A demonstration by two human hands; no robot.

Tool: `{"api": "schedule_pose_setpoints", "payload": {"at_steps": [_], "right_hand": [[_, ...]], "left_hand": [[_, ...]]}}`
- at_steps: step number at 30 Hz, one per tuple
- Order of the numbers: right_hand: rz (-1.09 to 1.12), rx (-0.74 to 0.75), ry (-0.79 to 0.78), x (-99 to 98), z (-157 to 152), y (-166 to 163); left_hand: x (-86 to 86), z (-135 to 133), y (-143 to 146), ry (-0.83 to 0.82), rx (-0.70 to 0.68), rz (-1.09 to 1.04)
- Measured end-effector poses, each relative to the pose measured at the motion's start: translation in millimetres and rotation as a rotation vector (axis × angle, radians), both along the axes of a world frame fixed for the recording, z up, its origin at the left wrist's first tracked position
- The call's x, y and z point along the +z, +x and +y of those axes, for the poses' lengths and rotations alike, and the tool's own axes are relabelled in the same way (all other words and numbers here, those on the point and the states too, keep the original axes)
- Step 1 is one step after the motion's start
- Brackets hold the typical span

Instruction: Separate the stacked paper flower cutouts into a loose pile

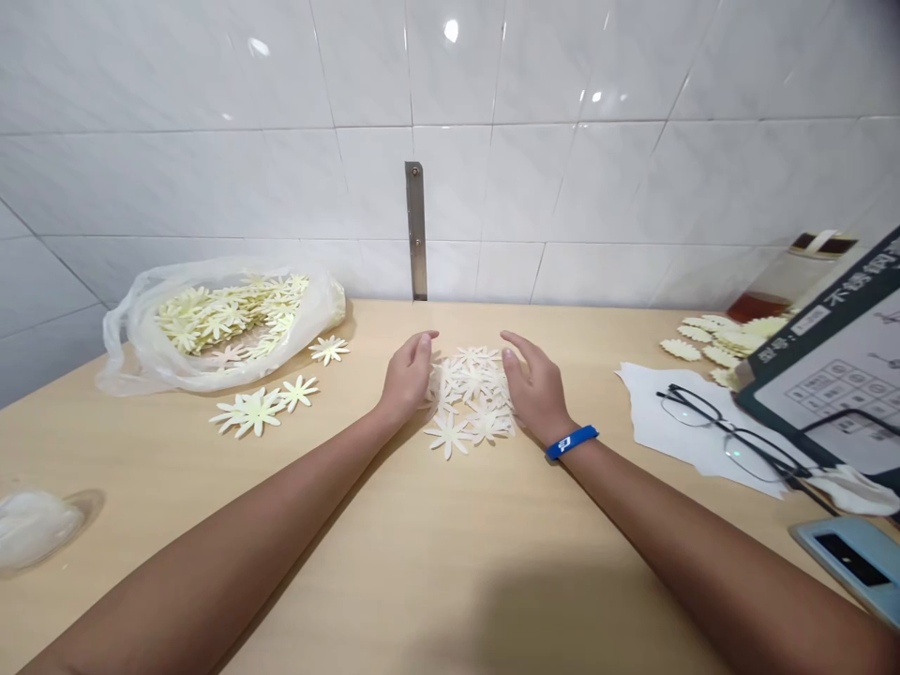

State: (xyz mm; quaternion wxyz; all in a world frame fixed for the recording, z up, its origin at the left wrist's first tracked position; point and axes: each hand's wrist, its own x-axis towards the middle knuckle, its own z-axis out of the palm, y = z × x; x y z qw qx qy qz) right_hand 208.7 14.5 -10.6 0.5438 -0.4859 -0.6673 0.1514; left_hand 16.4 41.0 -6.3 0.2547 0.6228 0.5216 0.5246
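A small heap of pale cream flower-shaped cutouts (470, 398) lies on the wooden table (436, 562). My left hand (408, 375) cups the heap's left side and my right hand (535, 386) cups its right side. The fingers of both are stretched and slightly curved, touching the cutouts, gripping nothing. A blue wristband (572, 441) sits on my right wrist.
A clear plastic bag (217, 319) full of the same flowers lies at the back left, with loose flowers (262, 405) beside it. At the right are glasses (731, 433) on white paper, more petals (717, 339), a printed box (836, 375), a jar, a phone (854, 561).
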Motion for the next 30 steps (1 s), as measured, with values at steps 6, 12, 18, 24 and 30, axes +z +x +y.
{"api": "schedule_pose_setpoints", "payload": {"at_steps": [6,12,18,24,30], "right_hand": [[0.098,0.986,-0.653,6.3,-48.4,-35.6],[-0.200,0.610,-0.324,-0.3,-31.9,-30.4],[-0.614,0.514,0.143,3.3,-32.0,-27.5],[-0.654,0.719,0.196,4.9,-51.3,-41.6],[-0.522,0.568,0.057,-1.7,-40.3,-33.1]], "left_hand": [[2.4,2.9,-9.5,0.064,0.135,-0.150],[-3.2,1.8,-6.3,0.099,0.070,-0.037],[-0.2,3.1,-10.1,0.027,0.254,0.578],[-2.1,17.5,-38.4,-0.211,0.470,0.845],[-6.5,26.3,-61.3,-0.302,0.502,0.804]]}}
